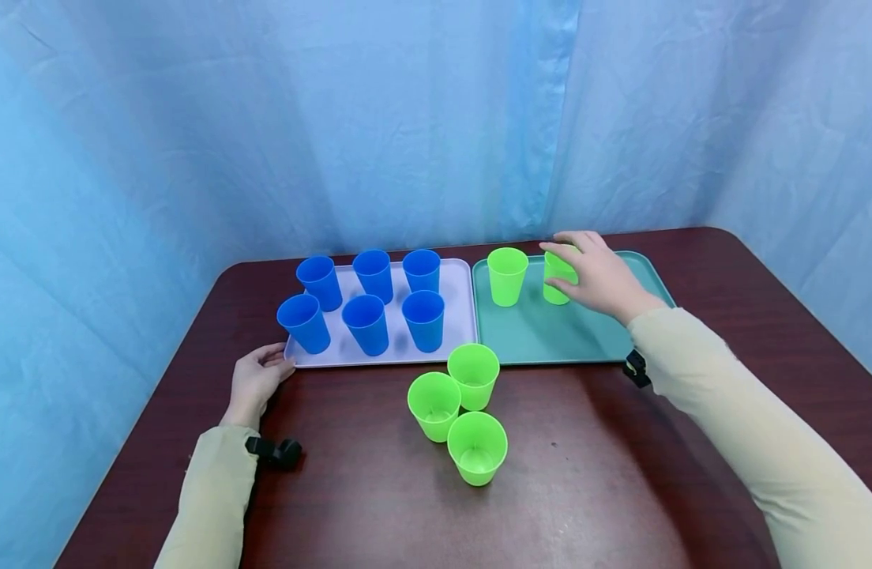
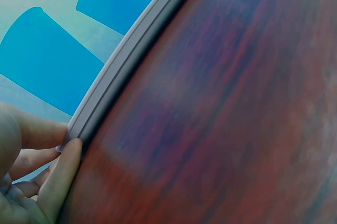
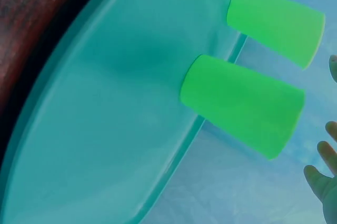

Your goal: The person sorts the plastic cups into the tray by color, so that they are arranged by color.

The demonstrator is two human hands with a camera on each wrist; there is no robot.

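Note:
My right hand (image 1: 592,273) reaches over the far part of the teal tray (image 1: 550,336), its fingers spread about a green cup (image 1: 555,278) standing upright there. In the right wrist view the fingertips (image 3: 321,179) show a gap from that cup (image 3: 242,103). A second green cup (image 1: 507,276) stands to its left on the same tray. My left hand (image 1: 258,378) rests on the table with relaxed fingers touching the near left corner of the lavender tray (image 1: 379,359), whose rim (image 2: 131,55) fills the left wrist view. Several blue cups (image 1: 365,322) stand on that tray.
Three green cups (image 1: 473,375) (image 1: 434,405) (image 1: 477,447) stand clustered on the dark red table (image 1: 607,474), just in front of where the two trays meet. Blue curtains close off the back and both sides. The table's front edge is out of view.

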